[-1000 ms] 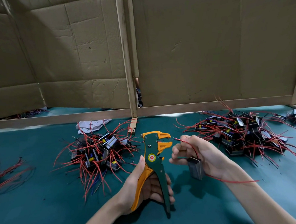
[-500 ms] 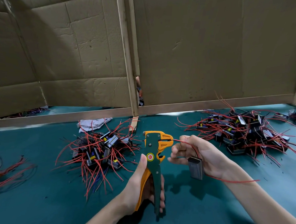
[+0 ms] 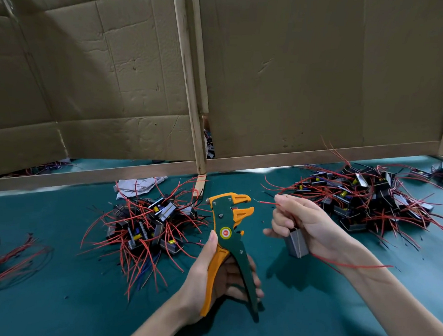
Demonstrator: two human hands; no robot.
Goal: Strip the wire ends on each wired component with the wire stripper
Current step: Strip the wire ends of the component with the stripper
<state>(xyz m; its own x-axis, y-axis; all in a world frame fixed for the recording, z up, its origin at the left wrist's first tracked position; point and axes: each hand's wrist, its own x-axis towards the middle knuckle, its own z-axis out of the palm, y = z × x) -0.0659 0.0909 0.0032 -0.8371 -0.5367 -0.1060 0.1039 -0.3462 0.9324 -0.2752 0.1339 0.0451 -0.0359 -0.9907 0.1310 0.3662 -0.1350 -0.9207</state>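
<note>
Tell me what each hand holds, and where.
Left hand grips the stripper by its handles; right hand holds a component by its body, fingers pinching its wire near the end.

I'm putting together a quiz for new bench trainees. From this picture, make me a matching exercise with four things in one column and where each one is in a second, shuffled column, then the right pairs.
Things
1. wire stripper
2. grey component
3. crumpled rag
4. larger pile of components

Places
A. held in the right hand
B. between the smaller pile and the cardboard wall
C. on the table, beyond the right hand
D. gripped in the left hand

Pairs: 1-D, 2-A, 3-B, 4-C
</note>
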